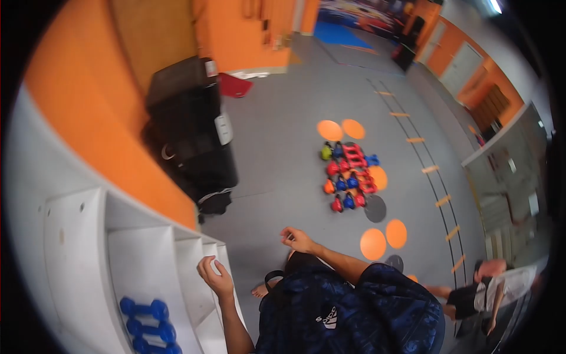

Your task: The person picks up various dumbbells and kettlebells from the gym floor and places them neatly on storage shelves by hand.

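My left hand [216,277] is raised beside the front edge of a white shelf unit [141,236], its fingers loosely bent and the thumb apart, with nothing visible in it. Blue dumbbells [152,331] lie stacked in a shelf compartment, lower left of that hand. My right hand [298,241] hovers in front of my body above the grey floor. Its fingers curl loosely with a small gap inside, and I see nothing held. Farther ahead, red, blue, orange and green kettlebells [337,167] stand in rows on the floor, with red dumbbells [354,154] beside them.
Orange floor discs [373,244] and a grey disc [375,209] lie around the weights. An agility ladder [430,169] runs along the right. Black stacked cases [191,130] stand by the orange wall on the left. Another person [489,292] is at the lower right.
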Demonstrator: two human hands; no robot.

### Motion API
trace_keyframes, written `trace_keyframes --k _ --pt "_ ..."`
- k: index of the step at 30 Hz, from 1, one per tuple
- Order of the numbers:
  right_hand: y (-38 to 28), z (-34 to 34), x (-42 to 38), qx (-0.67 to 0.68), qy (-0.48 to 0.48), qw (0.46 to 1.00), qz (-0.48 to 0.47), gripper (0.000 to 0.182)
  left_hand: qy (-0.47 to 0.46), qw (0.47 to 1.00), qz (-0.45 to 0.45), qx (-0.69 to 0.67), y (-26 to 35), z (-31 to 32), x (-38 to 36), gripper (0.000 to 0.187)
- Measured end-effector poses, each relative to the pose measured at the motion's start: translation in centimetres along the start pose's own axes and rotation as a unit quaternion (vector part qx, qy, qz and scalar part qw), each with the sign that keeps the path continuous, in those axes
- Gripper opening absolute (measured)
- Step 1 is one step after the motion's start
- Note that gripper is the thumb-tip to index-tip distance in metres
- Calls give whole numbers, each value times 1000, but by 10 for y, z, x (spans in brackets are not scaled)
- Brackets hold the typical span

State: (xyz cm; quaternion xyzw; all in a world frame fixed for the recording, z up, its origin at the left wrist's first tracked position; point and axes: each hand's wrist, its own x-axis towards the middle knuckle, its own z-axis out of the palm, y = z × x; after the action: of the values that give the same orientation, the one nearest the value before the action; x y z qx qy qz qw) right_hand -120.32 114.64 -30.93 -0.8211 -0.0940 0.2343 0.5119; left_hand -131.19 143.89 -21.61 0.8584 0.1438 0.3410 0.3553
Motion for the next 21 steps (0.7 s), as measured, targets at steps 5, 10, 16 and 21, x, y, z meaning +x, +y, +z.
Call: trace_keyframes --k 5,10,16,21 --pt "56 -78 -74 170 147 958 180 29 -185 974 -3 -131 39 82 -18 12" --pt "96 -101 -117 266 267 911 167 30 -366 902 72 -215 102 149 -23 17" --pt "128 -123 -151 330 324 866 193 28 -491 835 89 -232 153 217 -40 21" --pt "150 -148 -184 348 390 825 214 25 -568 782 79 -245 180 274 -63 21"
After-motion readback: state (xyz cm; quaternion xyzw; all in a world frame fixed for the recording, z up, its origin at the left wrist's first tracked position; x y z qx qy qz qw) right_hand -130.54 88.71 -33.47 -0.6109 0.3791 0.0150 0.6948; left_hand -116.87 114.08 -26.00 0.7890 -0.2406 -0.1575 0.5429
